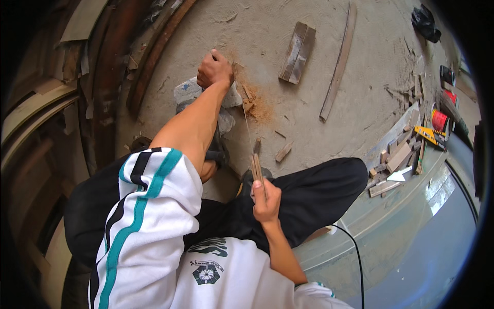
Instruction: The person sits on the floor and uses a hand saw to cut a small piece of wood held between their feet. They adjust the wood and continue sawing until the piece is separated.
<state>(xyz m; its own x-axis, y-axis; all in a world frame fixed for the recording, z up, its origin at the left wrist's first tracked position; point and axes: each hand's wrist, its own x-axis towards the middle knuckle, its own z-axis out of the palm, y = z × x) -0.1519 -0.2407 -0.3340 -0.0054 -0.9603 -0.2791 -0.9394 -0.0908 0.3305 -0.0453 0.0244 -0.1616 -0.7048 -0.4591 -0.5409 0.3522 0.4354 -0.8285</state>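
My left hand (215,69) is closed in a fist over a whitish block (188,93) on the ground, and whatever its fingers grip is hidden. Lower down, my right hand (266,201) wraps round the wooden handle of a hand saw (256,167). The saw is seen nearly edge-on, its thin blade running forward to the side of the block below my left hand. A heap of sawdust (261,105) with small wood bits lies just right of the blade.
Wood offcuts (283,152) lie near my knee. Farther off are a wooden block (298,52) and a long strip (338,62). Scrap wood (399,157), a yellow tool (429,137) and a glass-like sheet (381,226) are at right. Boards (154,56) line the left; a black cable (358,257) curves nearby.
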